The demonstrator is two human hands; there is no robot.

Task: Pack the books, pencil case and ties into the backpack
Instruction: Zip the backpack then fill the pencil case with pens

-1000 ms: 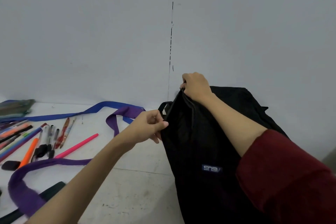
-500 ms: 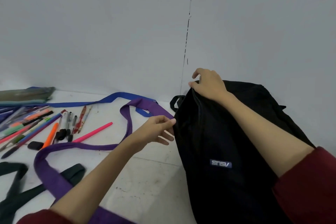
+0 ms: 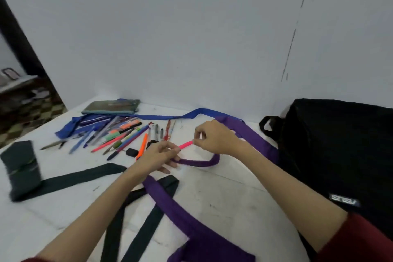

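Pinching pink pen (image 3: pixel 186 144) between hands (image 3: pixel 214 138)

Black backpack (image 3: pixel 340 151) at right against the wall, its carry loop toward the left and a small logo patch on its near face. Purple tie (image 3: pixel 182 215) runs from the backpack's left side in a loop across the white surface toward the near edge, crossing over a dark green tie (image 3: pixel 70 178) whose one end is folded flat at far left. Blue tie (image 3: pixel 170 116) lies along the wall base. Flat grey-green pencil case (image 3: pixel 111 107), blue-edged, lies beyond the scattered pens.
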